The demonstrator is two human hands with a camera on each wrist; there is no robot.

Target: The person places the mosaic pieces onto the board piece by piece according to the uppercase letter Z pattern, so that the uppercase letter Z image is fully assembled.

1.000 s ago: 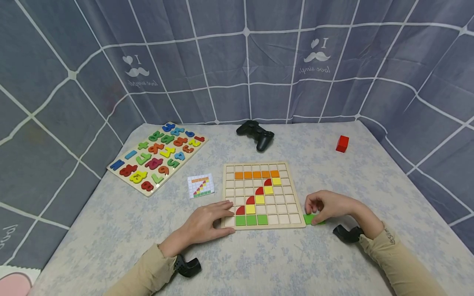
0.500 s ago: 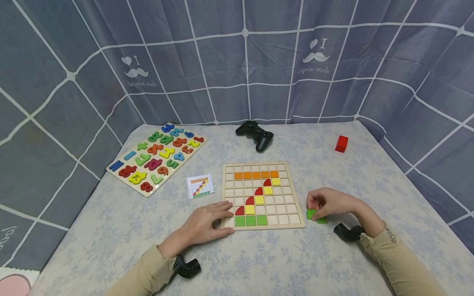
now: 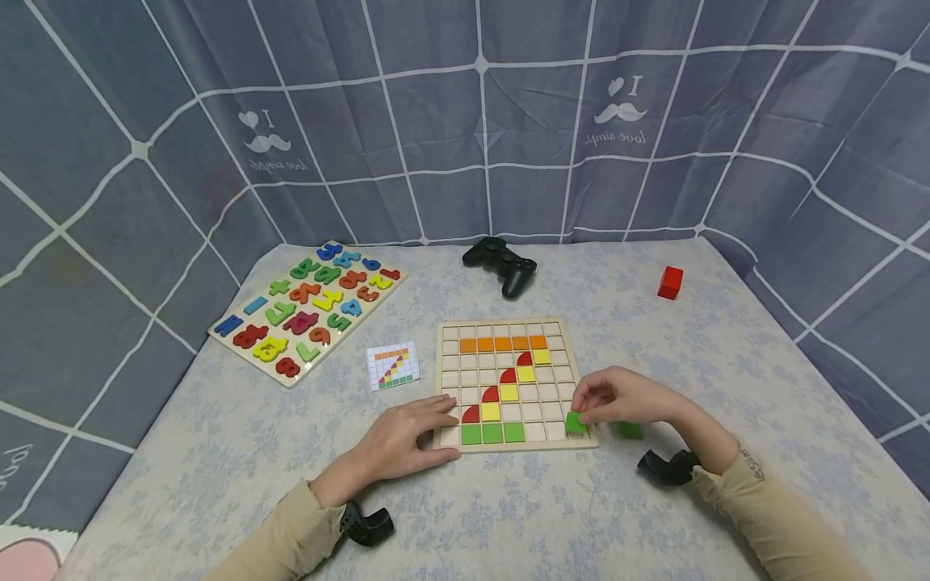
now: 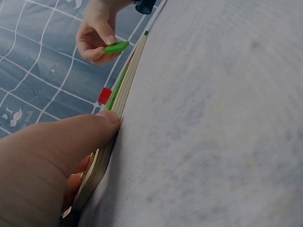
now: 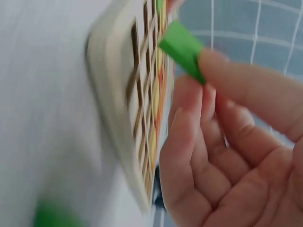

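My right hand [image 3: 621, 395] pinches a green square tile [image 5: 182, 45] between thumb and fingers. In the head view the tile is over the near right corner of the wooden grid board [image 3: 538, 410], and the left wrist view shows it raised above the board. A second green tile [image 3: 630, 430] lies on the cloth right of the board, below this hand. My left hand [image 3: 403, 434] rests at the board's near left corner with fingers extended, its thumb [image 4: 106, 122] along the near edge. Three green tiles [image 3: 492, 433] sit in the near row, below a diagonal of yellow and red pieces.
Left of the board lies a pattern card [image 3: 393, 365], with a number puzzle board [image 3: 308, 311] farther back. Behind the grid board is a black game controller [image 3: 501, 265]. A red block [image 3: 671, 282] stands at the back right. Grey curtains surround the table.
My right hand has lifted one green tile from the cloth beside the board and carried it left over the board's corner. The other green tile stays behind. My left hand has not moved.
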